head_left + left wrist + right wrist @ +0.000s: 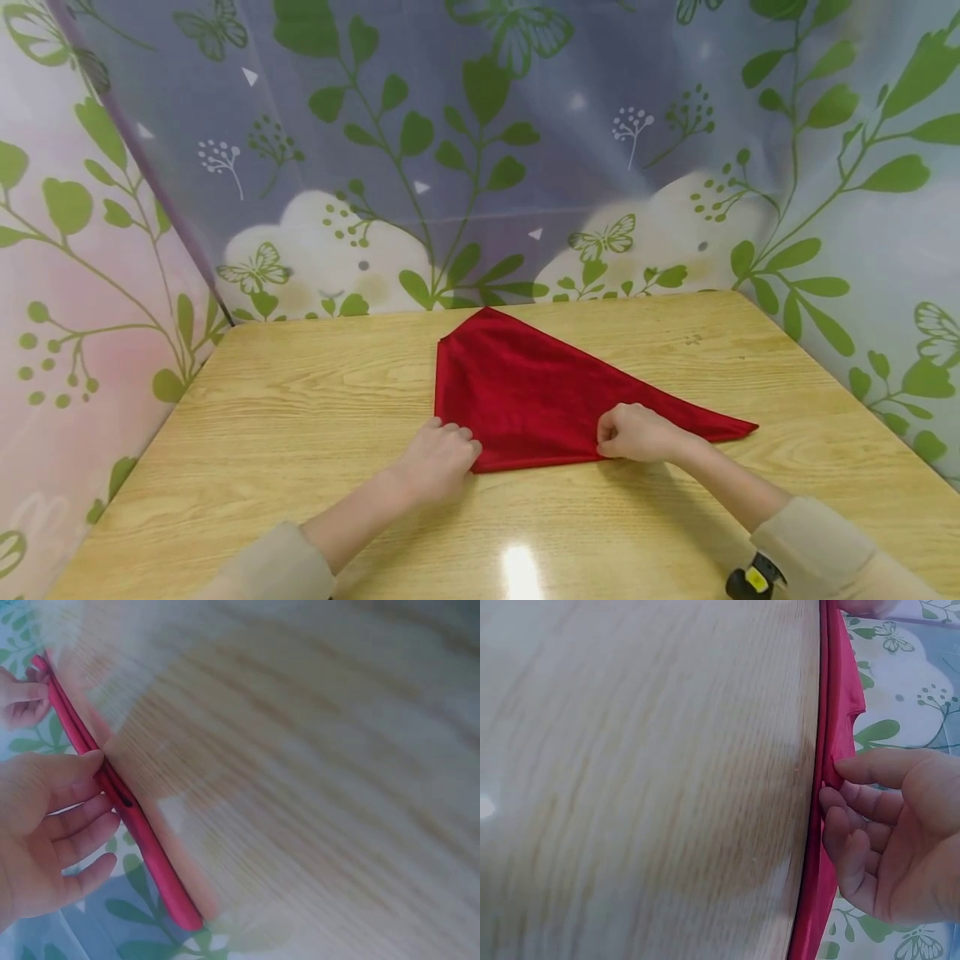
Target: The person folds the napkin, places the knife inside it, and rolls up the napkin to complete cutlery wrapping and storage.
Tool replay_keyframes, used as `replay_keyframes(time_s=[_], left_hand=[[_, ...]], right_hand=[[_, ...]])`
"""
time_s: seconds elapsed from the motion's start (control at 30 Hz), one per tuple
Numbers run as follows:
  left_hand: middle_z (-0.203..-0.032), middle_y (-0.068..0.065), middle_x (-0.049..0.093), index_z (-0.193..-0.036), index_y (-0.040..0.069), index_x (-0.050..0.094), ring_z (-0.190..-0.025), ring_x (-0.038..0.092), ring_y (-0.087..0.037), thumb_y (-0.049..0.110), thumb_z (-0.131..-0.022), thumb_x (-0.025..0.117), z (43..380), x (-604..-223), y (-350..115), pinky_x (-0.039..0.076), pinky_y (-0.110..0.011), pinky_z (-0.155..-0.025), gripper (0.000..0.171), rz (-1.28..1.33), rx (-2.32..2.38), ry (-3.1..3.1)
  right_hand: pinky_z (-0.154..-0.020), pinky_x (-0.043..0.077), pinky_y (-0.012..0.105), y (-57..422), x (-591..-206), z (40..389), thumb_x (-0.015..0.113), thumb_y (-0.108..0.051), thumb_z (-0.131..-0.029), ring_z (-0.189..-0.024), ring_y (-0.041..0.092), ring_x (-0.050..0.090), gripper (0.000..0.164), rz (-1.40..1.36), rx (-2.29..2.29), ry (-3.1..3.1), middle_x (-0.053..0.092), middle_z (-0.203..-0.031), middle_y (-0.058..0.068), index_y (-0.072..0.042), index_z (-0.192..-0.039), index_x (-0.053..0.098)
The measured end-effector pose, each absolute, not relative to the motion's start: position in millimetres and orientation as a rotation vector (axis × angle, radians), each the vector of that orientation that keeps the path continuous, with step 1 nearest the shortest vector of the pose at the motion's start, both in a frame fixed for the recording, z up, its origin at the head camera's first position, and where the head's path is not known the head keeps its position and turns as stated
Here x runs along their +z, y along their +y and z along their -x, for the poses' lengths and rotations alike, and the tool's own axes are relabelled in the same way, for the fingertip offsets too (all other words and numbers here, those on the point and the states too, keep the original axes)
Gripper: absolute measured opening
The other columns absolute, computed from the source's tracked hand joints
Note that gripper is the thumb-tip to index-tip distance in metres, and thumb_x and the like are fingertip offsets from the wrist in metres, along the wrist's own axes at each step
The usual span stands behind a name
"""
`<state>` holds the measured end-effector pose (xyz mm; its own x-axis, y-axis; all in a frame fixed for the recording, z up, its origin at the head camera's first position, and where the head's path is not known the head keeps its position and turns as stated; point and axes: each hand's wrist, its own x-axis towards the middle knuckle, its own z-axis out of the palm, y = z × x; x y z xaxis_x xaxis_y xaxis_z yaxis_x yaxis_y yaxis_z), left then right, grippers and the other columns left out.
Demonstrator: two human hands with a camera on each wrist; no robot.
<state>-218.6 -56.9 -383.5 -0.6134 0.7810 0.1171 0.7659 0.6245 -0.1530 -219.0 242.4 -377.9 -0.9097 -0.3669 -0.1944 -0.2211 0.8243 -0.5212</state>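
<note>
A red, slightly shiny cloth (525, 387) lies folded on the wooden table (315, 375), its outline tapering to a point at the right. At its near left corner, my left hand (442, 454) pinches the edge between thumb and fingers. My right hand (633, 432) pinches the near edge farther right, with thumb and index finger meeting on the fabric. Stacked layers show along the red cloth (829, 712) in the right wrist view. In the left wrist view, the rim of the cloth (154, 859) has a small gap between its layers beside the left thumb.
A patterned fabric backdrop (480, 167) with green leaves and butterflies stands behind the table and along both sides. The cloth's far tip reaches near the table's back edge. A dark wrist device (753, 577) is strapped at the right sleeve.
</note>
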Motion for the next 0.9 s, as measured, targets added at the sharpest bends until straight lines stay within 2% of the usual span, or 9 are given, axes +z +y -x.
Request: replay_keyframes(time_s=[0.2, 0.47, 0.6, 0.77, 0.9], left_hand=[[-0.059, 0.004, 0.043, -0.063, 0.014, 0.054, -0.053, 0.040, -0.010, 0.011, -0.074, 0.068, 220, -385, -56, 0.028, -0.024, -0.054, 0.018, 1.290, 0.096, -2.680], [-0.057, 0.004, 0.041, -0.057, 0.014, 0.048, -0.050, 0.037, -0.011, 0.008, -0.073, 0.067, 222, -387, -54, 0.026, -0.022, -0.051, 0.026, 1.286, 0.077, -2.658], [-0.058, 0.003, 0.041, -0.057, 0.013, 0.049, -0.050, 0.037, -0.011, 0.011, -0.074, 0.069, 222, -386, -54, 0.030, -0.022, -0.049, 0.027, 1.300, 0.033, -2.670], [-0.060, 0.003, 0.044, -0.061, 0.011, 0.054, -0.053, 0.043, -0.013, 0.018, -0.079, 0.069, 223, -383, -55, 0.036, -0.025, -0.052, 0.024, 1.327, -0.035, -2.721], [-0.060, 0.003, 0.044, -0.063, 0.011, 0.055, -0.054, 0.044, -0.013, 0.013, -0.078, 0.068, 225, -383, -57, 0.037, -0.025, -0.053, 0.021, 1.348, -0.059, -2.744]], right_hand=[[-0.053, 0.040, 0.027, 243, -376, 218, 0.063, -0.010, -0.084, -0.054, 0.010, 0.048, 0.015, 0.389, -0.718, 2.696, 0.056, -0.060, -0.002, -0.010, -0.070, 0.063], [-0.054, 0.041, 0.027, 244, -379, 218, 0.065, -0.010, -0.083, -0.054, 0.009, 0.048, 0.015, 0.414, -0.652, 2.746, 0.055, -0.061, -0.006, -0.012, -0.069, 0.062], [-0.054, 0.040, 0.026, 244, -379, 217, 0.066, -0.011, -0.083, -0.056, 0.008, 0.047, 0.014, 0.461, -0.598, 2.791, 0.054, -0.062, -0.008, -0.013, -0.070, 0.063], [-0.052, 0.037, 0.025, 245, -377, 216, 0.066, -0.014, -0.084, -0.055, 0.007, 0.044, 0.011, 0.490, -0.574, 2.814, 0.053, -0.060, -0.008, -0.015, -0.073, 0.064], [-0.053, 0.038, 0.026, 253, -374, 219, 0.064, -0.017, -0.085, -0.057, 0.008, 0.045, 0.007, 0.488, -0.572, 2.856, 0.055, -0.064, -0.009, -0.014, -0.078, 0.065]])
